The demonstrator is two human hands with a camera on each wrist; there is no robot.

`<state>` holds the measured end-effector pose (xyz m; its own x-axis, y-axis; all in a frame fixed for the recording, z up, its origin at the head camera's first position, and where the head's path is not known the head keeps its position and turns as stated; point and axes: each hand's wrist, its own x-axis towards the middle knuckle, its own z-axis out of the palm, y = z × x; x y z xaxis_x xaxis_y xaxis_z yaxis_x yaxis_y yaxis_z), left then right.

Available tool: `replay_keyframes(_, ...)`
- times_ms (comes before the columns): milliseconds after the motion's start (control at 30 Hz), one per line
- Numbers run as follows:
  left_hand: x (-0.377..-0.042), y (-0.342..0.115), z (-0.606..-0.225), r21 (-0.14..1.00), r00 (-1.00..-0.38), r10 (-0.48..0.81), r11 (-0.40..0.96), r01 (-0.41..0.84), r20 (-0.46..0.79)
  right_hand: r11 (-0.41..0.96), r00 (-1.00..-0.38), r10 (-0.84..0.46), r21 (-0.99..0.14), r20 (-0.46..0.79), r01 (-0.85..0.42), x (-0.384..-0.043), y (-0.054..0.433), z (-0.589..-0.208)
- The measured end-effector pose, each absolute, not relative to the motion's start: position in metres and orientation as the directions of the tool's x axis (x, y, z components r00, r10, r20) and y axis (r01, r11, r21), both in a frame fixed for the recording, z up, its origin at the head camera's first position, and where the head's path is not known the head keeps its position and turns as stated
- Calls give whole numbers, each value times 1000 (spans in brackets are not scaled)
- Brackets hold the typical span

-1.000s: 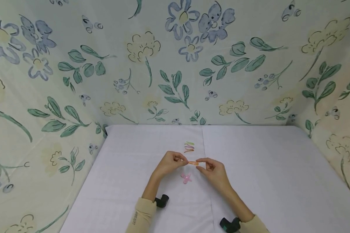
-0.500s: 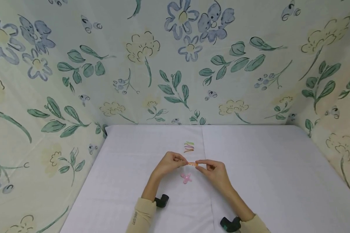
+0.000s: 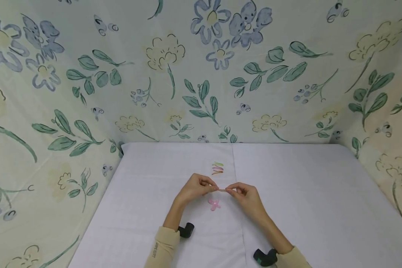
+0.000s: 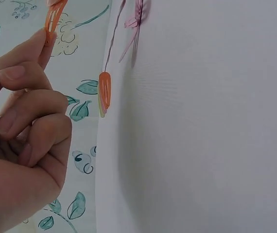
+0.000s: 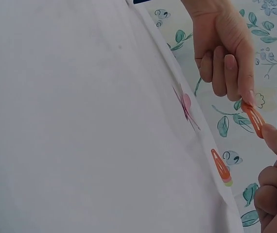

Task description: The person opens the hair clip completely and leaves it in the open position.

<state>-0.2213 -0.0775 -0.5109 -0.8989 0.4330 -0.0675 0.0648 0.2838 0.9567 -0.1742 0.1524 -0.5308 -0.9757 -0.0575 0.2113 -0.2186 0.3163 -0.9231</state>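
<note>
An orange snap hair clip (image 3: pixel 222 190) is held in the air between the two hands, seen nearly edge-on in the head view. My left hand (image 3: pixel 197 187) pinches one end of it with thumb and forefinger. The other end is pinched by my right hand (image 3: pixel 246 195). Slots along the clip's body show in the right wrist view, where the orange clip (image 5: pixel 255 121) slants between both sets of fingertips. Just beyond the hands, a short column of orange, pink and green hair clips (image 3: pixel 217 168) lies on the table. A pink bow-shaped piece (image 3: pixel 214 204) lies nearer the body.
The white cloth-covered table (image 3: pixel 298 201) has a seam running from back to front, right of the clips. Behind and beside it hang floral fabric walls (image 3: pixel 201 74). Black wrist devices (image 3: pixel 187 230) stick out by both cuffs.
The orange clip has turned from showing its flat face to nearly edge-on. The right fingertips have come together on its end. The loose clips and pink piece stay put.
</note>
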Motion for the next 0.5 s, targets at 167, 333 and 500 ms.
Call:
replay_keyframes(167, -221, -77, -510, 961, -892, 451, 260, 97, -32, 303, -981, -50, -934, 186, -192, -174, 153, -528)
replay_keyframes(333, -222, -76, -510, 958, -891, 453, 246, 149, 22, 297, -986, -68, -940, 154, -167, -176, 154, -532)
replay_keyframes(500, -222, -75, -510, 958, -904, 424, 230, 170, 59, 257, -980, -64, -946, 188, -198, -176, 154, -532)
